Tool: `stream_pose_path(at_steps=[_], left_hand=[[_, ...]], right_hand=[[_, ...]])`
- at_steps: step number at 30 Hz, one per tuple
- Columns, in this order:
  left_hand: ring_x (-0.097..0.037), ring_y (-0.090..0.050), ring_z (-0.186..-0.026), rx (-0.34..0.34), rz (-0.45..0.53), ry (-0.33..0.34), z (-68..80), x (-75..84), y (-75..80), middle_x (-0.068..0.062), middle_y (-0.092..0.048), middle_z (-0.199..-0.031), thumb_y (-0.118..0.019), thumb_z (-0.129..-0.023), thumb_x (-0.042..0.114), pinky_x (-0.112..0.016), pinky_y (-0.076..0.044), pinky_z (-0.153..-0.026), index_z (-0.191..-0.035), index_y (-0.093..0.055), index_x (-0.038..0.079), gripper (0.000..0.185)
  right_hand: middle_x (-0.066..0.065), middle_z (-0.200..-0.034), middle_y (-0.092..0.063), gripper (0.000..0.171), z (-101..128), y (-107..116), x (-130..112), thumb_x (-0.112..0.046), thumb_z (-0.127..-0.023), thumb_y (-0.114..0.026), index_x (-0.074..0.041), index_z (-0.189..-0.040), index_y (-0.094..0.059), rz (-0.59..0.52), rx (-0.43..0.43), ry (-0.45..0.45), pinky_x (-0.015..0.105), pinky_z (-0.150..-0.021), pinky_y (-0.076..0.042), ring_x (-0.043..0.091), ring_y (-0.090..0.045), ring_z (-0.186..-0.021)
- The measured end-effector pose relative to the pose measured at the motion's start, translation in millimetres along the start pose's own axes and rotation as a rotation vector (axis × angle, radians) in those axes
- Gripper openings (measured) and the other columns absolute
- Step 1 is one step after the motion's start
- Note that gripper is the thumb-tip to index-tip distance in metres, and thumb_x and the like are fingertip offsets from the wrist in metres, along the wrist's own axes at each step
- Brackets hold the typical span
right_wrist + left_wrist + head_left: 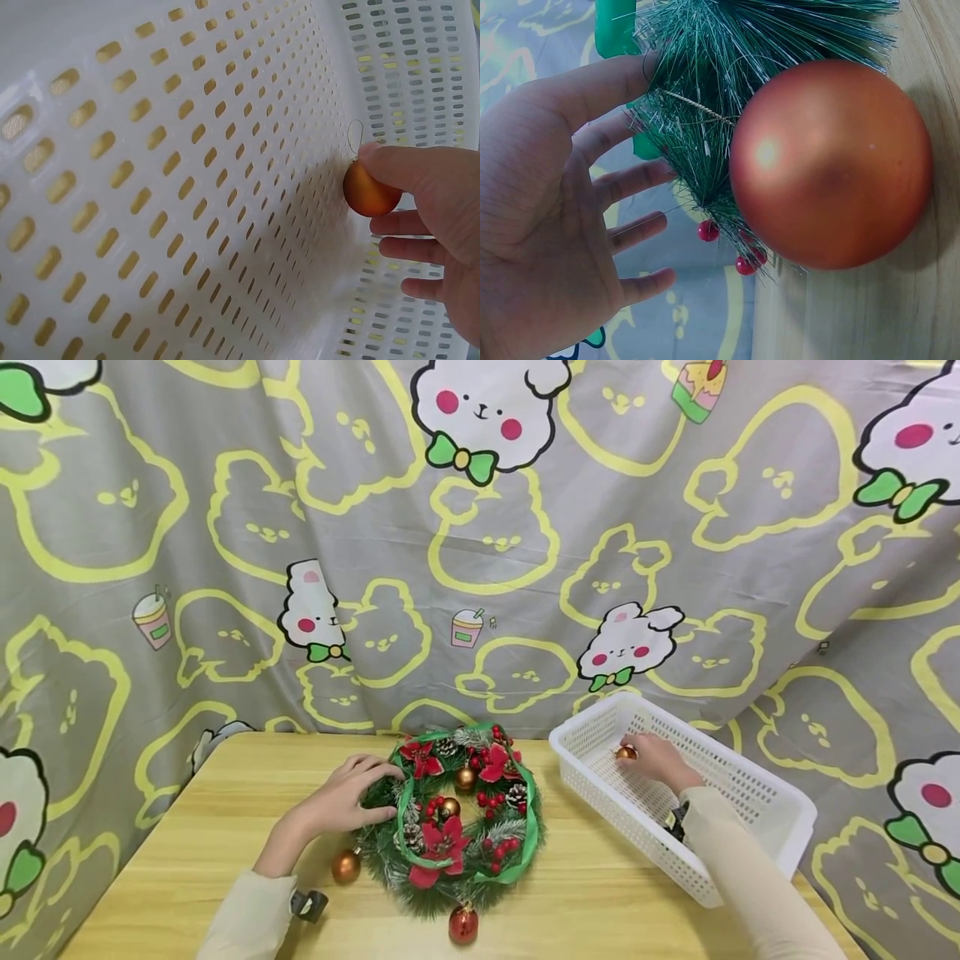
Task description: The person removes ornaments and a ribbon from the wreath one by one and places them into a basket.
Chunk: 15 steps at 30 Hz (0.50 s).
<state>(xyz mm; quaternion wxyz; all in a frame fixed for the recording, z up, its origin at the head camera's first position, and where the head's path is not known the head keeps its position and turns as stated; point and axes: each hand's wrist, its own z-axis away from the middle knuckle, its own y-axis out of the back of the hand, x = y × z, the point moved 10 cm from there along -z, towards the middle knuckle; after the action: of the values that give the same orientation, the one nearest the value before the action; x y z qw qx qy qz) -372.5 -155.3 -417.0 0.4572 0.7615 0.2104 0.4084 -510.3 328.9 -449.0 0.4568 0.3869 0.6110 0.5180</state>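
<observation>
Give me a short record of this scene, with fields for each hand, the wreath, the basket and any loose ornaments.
left hand: fingers spread, resting on the wreath's left edge
right hand: pinches a small orange ball inside the basket
wreath: flat on the wooden table, green ribbon, red flowers, pine cones
basket: white, perforated, right of wreath
loose ornaments: copper ball, red ball

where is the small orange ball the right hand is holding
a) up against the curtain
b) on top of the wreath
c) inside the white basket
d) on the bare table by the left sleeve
c: the right hand pinches the small orange ball inside the white basket, whose perforated floor and walls fill the right wrist view.
</observation>
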Motion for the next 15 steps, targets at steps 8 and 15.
stream_pose_path(at_steps=[8,15], left_hand=[[-0.046,-0.041,-0.137,-0.007,-0.001,0.003,0.1,-1.8,-1.2,-0.010,-0.057,-0.140,-0.073,-0.093,0.043,-0.073,-0.032,-0.107,-0.132,-0.062,0.021,0.046],[-0.046,-0.041,-0.137,-0.010,0.002,0.008,-0.1,-2.2,0.1,-0.011,-0.057,-0.142,-0.073,-0.093,0.042,-0.072,-0.032,-0.108,-0.132,-0.061,0.020,0.046]], right_hand=[[0.028,-0.120,-0.068,0.047,1.5,9.9,-7.7,-0.023,-0.095,-0.073,0.008,-0.130,-0.063,-0.069,0.000,0.010,0.058,-0.089,-0.052,0.041,-0.066,-0.103],[0.032,-0.129,-0.064,0.049,2.1,68.8,-24.2,-0.026,-0.098,-0.068,0.006,-0.134,-0.060,-0.110,0.177,0.041,0.064,-0.098,-0.048,0.050,-0.062,-0.117]])
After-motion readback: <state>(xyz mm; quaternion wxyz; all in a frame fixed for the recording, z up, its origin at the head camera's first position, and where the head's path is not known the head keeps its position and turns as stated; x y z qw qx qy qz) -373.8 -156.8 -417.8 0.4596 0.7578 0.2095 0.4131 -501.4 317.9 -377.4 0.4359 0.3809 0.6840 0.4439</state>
